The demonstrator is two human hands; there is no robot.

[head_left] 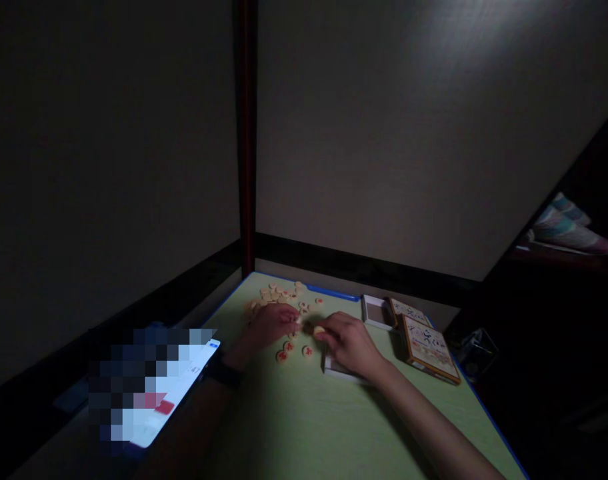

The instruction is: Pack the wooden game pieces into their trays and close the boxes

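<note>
My right hand point(348, 341) pinches a round wooden Chinese chess piece point(319, 331) between thumb and fingers, just above the table. Across from it, my left hand point(274, 323) is closed, with a pale chess piece point(299, 320) at its fingertips. Loose chess pieces point(273, 293) lie in a heap behind my left hand, partly hidden by it. Nearer to me are several face-up pieces with red characters, among them one piece point(307, 351) lying apart. Beneath my right hand is a shallow white box tray point(347, 376), largely covered by the hand.
The green tabletop point(294, 427) has a blue edge and meets the walls at the corner. At the right lie a printed box point(429, 350), a second printed box point(408, 309) and another white tray point(368, 313). A lit phone point(184, 393) stands at the left.
</note>
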